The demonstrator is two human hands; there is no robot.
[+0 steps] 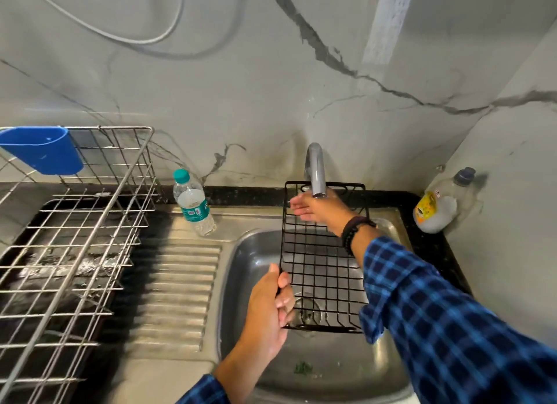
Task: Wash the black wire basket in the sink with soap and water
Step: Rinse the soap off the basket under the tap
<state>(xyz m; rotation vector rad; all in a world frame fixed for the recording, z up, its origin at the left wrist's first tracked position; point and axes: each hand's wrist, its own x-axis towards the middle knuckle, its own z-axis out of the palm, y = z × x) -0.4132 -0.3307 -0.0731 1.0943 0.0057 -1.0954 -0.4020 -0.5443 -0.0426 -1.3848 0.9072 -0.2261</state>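
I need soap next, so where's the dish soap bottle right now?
In the head view, the soap bottle stands on the black counter in the far right corner against the wall, right of the tap and the sink.

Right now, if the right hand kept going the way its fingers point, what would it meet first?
The right hand points left under the tap; nothing nearer shows before the water bottle, though depth is unclear.

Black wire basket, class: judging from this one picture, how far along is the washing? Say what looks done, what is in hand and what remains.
Done: the black wire basket is over the sink, under the tap. In hand: the left hand has a grip on its left edge; the right hand lies open below the spout. Left: no running water or suds show, so soaping looks still to come; the soap bottle stands untouched in the corner.
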